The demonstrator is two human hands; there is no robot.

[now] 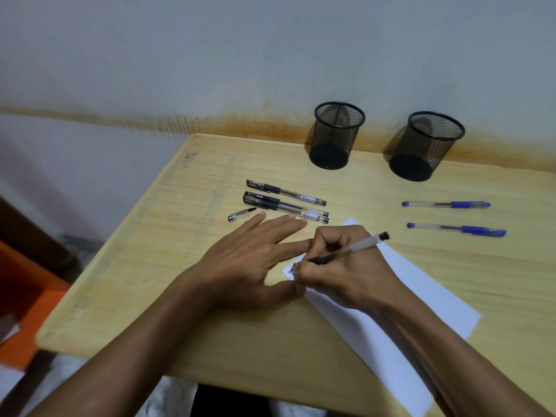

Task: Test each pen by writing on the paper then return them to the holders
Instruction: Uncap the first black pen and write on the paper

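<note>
My right hand (pixel 340 275) grips an uncapped black pen (pixel 358 246) with its tip touching the left corner of the white paper (pixel 421 293). My left hand (pixel 249 260) lies flat with straight fingers, pressing the table and the paper's edge. The pen's loose cap (pixel 240 214) sits just beyond my left fingers. Three capped black pens (pixel 285 200) lie side by side behind it. Two capped blue pens (pixel 445 204) (pixel 457 229) lie to the right. Two black mesh holders (pixel 335 135) (pixel 425 145) stand at the back, both with nothing inside.
The wooden table (pixel 186 266) ends against a stained wall behind the holders. Its left edge runs diagonally, with an orange object (pixel 27 299) on the floor side beyond it. The near edge is close to my body.
</note>
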